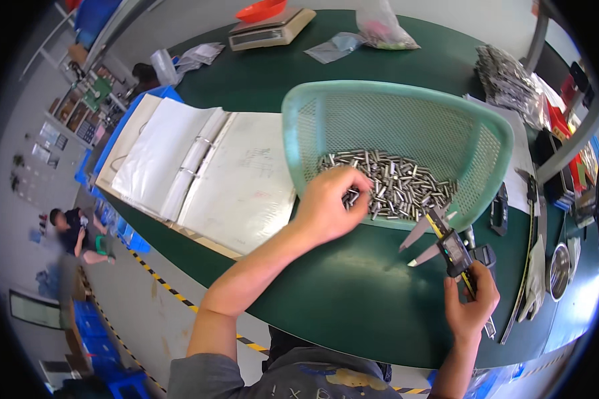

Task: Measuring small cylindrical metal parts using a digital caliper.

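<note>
A light green mesh basket point(399, 93) stands on the table with a heap of small metal pins point(406, 183) in its bottom. My left hand point(329, 206) reaches over the near left rim of the basket, fingers curled together just above the pins. Whether a pin sits between those fingertips is hidden. In my right hand point(472, 302) is a digital caliper point(454, 253), gripped by its beam, with its display facing up. Its jaws point to the left, near the basket's front side, a gap between them and no part visible in it.
An open ring binder point(239, 179) lies left of the basket. Behind stand a scale point(271, 30) with a red bowl point(259, 9) and plastic bags point(383, 26). On the right are a glove point(534, 279), a metal bowl point(558, 269) and bagged parts point(506, 83). Another person point(80, 233) sits far left.
</note>
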